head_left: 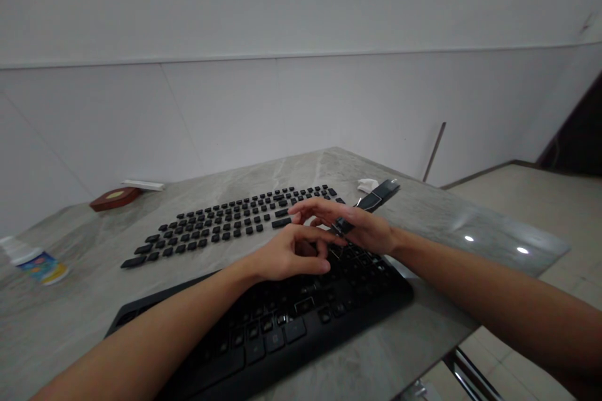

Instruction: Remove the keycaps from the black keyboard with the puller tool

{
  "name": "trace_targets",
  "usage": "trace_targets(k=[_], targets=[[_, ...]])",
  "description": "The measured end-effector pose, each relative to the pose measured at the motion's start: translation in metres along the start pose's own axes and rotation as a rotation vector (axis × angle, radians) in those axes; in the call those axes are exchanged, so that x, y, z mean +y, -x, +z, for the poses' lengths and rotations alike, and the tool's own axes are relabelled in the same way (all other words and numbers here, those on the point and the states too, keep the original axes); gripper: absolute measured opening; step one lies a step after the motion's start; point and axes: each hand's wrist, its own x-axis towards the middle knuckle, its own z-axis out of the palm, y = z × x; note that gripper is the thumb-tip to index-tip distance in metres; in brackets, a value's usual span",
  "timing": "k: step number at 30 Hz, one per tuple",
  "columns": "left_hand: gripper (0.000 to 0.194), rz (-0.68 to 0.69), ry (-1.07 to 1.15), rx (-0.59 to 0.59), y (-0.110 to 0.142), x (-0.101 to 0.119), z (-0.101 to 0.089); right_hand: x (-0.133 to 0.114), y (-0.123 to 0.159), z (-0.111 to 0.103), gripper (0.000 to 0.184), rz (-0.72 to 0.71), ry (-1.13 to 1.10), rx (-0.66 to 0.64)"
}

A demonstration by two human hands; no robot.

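Note:
A black keyboard [301, 326] lies at an angle near the table's front edge, with many keycaps off and some still on along its near side. My left hand [294, 252] is over its middle, index finger reaching rightward while the other fingers curl in near the thumb. Whatever those curled fingers hold, if anything, is hidden. Close beside it, my right hand [360, 225] grips a dark flat-handled tool [380, 194], whose handle sticks up to the right. The tool's lower end points down at the keys, among the fingertips. Loose black keycaps [226, 225] lie in rows behind the keyboard.
A white spray bottle [40, 263] with a colourful label is at the left. At the back left are a reddish-brown wooden object [115, 198] and a white strip [143, 185]. Crumpled white tissue [367, 185] lies behind my right hand. A wall borders the grey table [451, 263].

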Motion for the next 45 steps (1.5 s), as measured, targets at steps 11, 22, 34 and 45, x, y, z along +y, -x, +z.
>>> trace_targets(k=[11,22,34,45], targets=[[0.019,0.152,-0.177,-0.110,-0.002,0.004,0.008,0.010,-0.006,0.002,0.028,0.005,-0.414,0.239],[0.017,-0.062,-0.108,-0.186,0.000,0.009,0.008,0.004,0.001,0.016,0.036,0.005,-0.917,-0.048],[0.006,0.013,-0.129,-0.391,0.004,0.008,0.009,0.009,-0.003,0.029,0.026,0.003,-0.947,-0.274],[0.012,0.109,-0.257,-0.322,0.003,0.007,0.011,0.008,0.000,0.031,0.032,-0.158,-0.874,-0.402]])
